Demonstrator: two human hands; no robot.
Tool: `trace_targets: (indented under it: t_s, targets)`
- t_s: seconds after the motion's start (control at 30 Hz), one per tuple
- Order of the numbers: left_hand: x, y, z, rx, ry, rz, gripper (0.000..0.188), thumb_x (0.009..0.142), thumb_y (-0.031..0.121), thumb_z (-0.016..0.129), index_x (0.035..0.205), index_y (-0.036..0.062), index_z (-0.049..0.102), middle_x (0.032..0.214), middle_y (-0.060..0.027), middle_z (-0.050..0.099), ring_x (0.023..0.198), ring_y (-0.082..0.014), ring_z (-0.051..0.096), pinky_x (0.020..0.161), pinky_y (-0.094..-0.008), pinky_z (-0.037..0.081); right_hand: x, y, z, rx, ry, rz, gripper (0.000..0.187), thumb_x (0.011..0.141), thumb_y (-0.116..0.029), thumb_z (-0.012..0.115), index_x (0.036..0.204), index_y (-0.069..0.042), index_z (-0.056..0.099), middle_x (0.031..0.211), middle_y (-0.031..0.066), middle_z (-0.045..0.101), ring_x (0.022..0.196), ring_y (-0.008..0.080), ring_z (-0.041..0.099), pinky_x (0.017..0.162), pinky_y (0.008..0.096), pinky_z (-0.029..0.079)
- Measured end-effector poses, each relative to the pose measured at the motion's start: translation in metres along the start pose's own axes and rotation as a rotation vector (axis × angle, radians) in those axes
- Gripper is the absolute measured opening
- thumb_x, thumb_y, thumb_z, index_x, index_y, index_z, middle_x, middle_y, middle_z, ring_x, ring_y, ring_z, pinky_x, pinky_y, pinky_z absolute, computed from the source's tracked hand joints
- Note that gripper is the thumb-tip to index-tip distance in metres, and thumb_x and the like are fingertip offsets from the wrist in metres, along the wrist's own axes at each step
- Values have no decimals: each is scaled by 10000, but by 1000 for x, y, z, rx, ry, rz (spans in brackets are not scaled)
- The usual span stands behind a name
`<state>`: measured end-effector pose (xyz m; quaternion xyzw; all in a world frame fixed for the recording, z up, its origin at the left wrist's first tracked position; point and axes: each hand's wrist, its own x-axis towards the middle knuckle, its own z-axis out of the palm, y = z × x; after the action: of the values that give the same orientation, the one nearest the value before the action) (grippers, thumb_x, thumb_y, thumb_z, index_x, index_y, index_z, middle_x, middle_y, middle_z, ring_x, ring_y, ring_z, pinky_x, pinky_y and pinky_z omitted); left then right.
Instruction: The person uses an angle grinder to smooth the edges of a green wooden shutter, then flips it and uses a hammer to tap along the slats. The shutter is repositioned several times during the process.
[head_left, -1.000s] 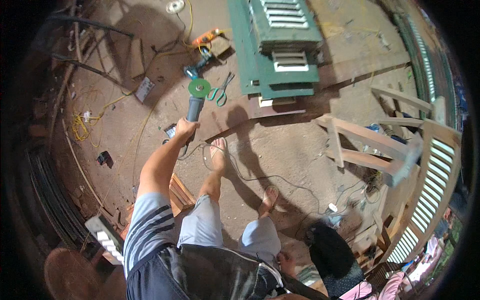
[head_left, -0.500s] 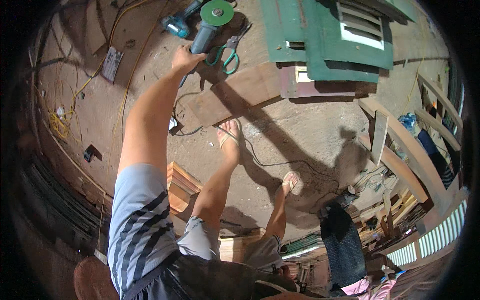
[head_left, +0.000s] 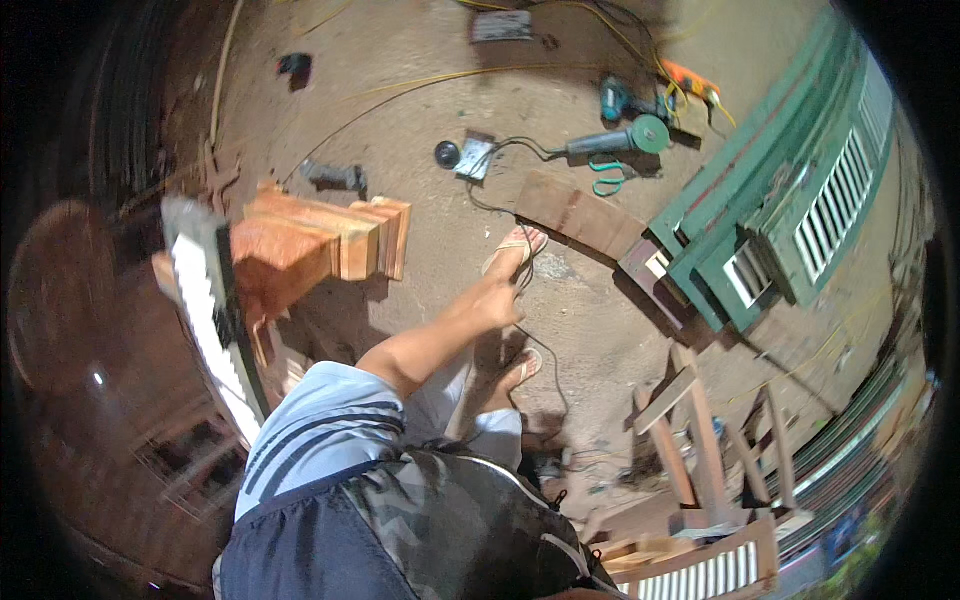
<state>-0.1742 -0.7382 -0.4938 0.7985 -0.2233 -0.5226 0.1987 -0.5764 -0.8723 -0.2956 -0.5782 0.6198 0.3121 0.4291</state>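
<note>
My left hand (head_left: 497, 300) hangs loosely at the end of my outstretched arm, above my sandalled feet (head_left: 520, 248), and holds nothing. An angle grinder (head_left: 610, 142) with a green disc lies on the dirt floor well beyond the hand, its cable running back to a small socket box (head_left: 475, 158). A reddish plank (head_left: 575, 213) lies between the grinder and my front foot. My right hand is out of sight.
Green louvred shutters (head_left: 790, 220) lie at the right. Stacked orange wood blocks (head_left: 330, 240) sit at the left. A teal drill (head_left: 612, 97), an orange tool (head_left: 690, 85) and green-handled pliers (head_left: 603, 178) lie near the grinder. Wooden frames (head_left: 700, 440) stand at lower right.
My left hand held the grinder low over the floor; now the grinder lies on the ground and the hand has drawn back empty. The view has swung round.
</note>
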Motion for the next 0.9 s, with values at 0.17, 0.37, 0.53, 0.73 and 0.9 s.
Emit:
trace_targets:
  t_s: [0.17,0.37,0.53,0.73,0.9]
  targets:
    - [-175,1,22,-358,275,-188,410,841,268,740,1186,49,708,1178,-235,704,1116,-390,674,963,-462,526,3,-20,-16,-81,-75,-293,204,841,-173,658,881,26,631,701,99,631,626,209,592,587,372,474]
    - [-327,-4,101,-835,666,-360,444,880,289,761,1224,16,695,1196,-187,724,1072,-313,715,947,-420,551,-28,-9,-25,-228,-120,-461,161,843,-130,655,843,29,630,666,66,630,575,159,580,544,336,469]
    - [-413,-49,181,-1607,927,-450,473,912,399,767,1227,56,681,1121,-81,723,1045,-209,668,932,-443,533,-6,-16,-69,-255,-263,-267,123,897,-114,626,847,-4,602,688,89,635,532,181,579,462,327,430]
    - [-512,-150,165,-2385,1419,-291,964,806,690,765,1469,65,450,1377,-92,576,1302,-254,517,1120,-503,392,3,-164,-14,-283,-332,-515,155,926,-169,601,818,-58,612,670,57,585,543,179,552,476,320,423]
    - [-587,-244,146,-2751,2111,-120,1359,730,851,684,1648,61,66,1606,-144,372,1486,-313,371,1244,-553,252,-73,-378,156,-329,-653,-590,415,1005,-496,575,938,-100,679,778,51,673,654,167,602,590,303,435]
